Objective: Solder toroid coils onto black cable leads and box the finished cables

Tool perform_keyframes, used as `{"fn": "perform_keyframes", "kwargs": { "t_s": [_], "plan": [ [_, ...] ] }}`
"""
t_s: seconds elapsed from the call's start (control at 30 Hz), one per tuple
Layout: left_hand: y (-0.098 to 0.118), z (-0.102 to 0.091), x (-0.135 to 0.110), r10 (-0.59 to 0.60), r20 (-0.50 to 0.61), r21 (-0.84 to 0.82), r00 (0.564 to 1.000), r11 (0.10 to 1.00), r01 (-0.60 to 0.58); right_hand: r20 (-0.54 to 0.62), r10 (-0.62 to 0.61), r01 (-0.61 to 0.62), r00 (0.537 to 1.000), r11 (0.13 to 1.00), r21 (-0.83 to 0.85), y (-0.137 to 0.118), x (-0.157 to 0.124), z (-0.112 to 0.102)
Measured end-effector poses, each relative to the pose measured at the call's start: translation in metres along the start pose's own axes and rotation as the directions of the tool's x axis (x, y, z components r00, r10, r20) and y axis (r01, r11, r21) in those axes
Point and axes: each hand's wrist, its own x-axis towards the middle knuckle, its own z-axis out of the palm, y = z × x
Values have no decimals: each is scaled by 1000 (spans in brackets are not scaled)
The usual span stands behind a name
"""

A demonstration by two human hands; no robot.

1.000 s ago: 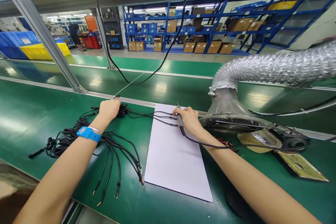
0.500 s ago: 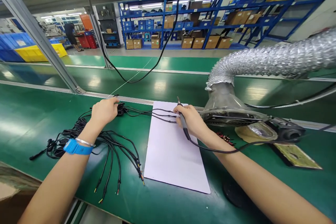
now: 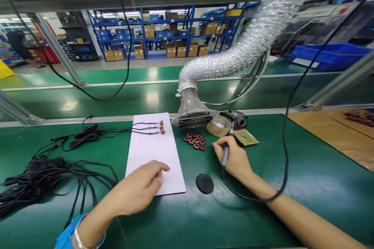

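Observation:
My right hand grips a soldering iron, its tip up by the iron stand. Over the lower part of a white board is my left hand, index finger stretched and the others curled. A thin pale strand of solder wire runs down to my left fingers; the pinch itself is partly hidden. Three black cables lie across the board's upper part, with small copper-red coils at their ends. To the left lies a tangled bundle of black cables.
A fume extractor hood with a silver duct stands behind the board. Several loose coils and a black round lid lie between board and right hand. Cardboard covers the right side; a black cord hangs in front.
My right hand has carried the soldering iron from the board to the stand. My left hand has come from the cables to over the board. The view has swung right.

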Motion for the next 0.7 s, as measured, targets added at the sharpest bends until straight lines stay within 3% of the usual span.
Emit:
{"fn": "perform_keyframes", "kwargs": {
  "t_s": [0.13, 0.3, 0.37, 0.47, 0.57, 0.7],
  "plan": [
    [40, 32, 30, 173, 160, -47, 972, 985, -168, 121, 2, 3, 993, 999, -42, 6, 3, 16],
    [60, 58, 54, 117, 285, -61, 951, 993, -104, 153, -5, 7, 988, 1000, -18, 3, 10, 28],
    [59, 66, 59, 88, 255, -31, 963, 996, -83, 156, -25, 24, 987, 1000, 8, 1, 7, 24],
    [51, 74, 63, -8, 119, 27, 993, 1000, 5, 158, -85, 75, 984, 995, 63, -10, -11, 8],
    [41, 81, 64, -101, 9, 138, 995, 985, 99, 190, -198, 171, 962, 974, 147, -27, -35, -8],
    [34, 90, 63, -79, -34, 244, 996, 966, 84, 260, -323, 264, 910, 935, 237, -37, -46, -15]
  ]
}}
